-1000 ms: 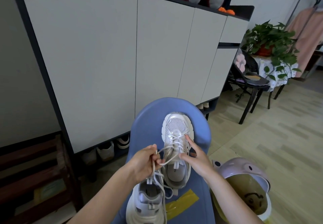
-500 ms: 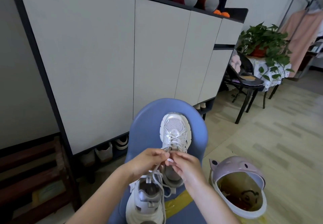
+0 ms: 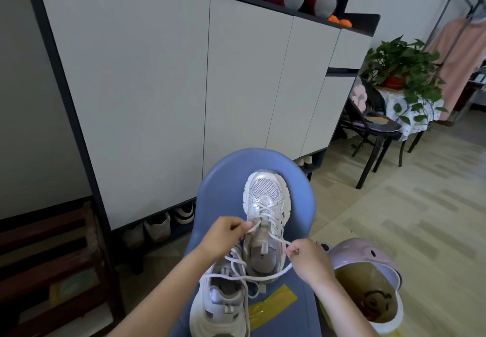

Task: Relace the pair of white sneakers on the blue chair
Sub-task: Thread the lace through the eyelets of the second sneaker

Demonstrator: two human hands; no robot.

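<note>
Two white sneakers lie on the blue chair. The far sneaker points its toe at the chair back, its laces crossed over the tongue. The near sneaker lies at the seat's front left, partly under my left forearm. My left hand pinches one end of the white lace at the far sneaker's left eyelets. My right hand pinches the other end to the right of that sneaker's opening. The lace sags in a loop between my hands, across the near sneaker's collar.
A strip of yellow tape is stuck on the seat. A pink bin with an open lid stands right of the chair. White cabinets with shoes underneath are behind. A black chair and a potted plant stand at right.
My hands were together over the far sneaker's tongue; they have drawn apart, the right hand moving right and down with a lace end, pulling the lace out into a loop.
</note>
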